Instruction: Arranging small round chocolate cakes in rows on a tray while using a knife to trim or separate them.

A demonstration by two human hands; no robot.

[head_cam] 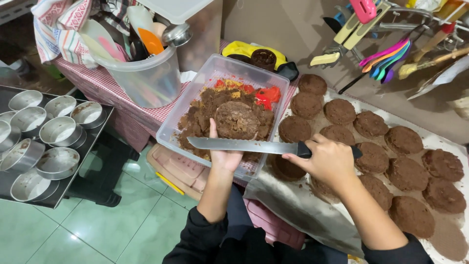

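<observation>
My right hand (328,160) grips the black handle of a long serrated knife (244,145), whose blade points left across a clear plastic container (193,105). My left hand (223,155) reaches into that container from below, palm up, fingers under a round brown cake slice (237,120) that rests on a heap of brown cake crumbs (198,117) and red scraps (266,96). To the right, several round brown cakes (371,123) lie in rows on a sheet of paper (293,200).
A dark tray (53,195) of several small round metal tins stands at the left over a green tiled floor. A clear tub of spatulas (146,73) sits behind the container. Coloured utensils (386,56) hang at top right. A pink lid (178,168) lies under the container.
</observation>
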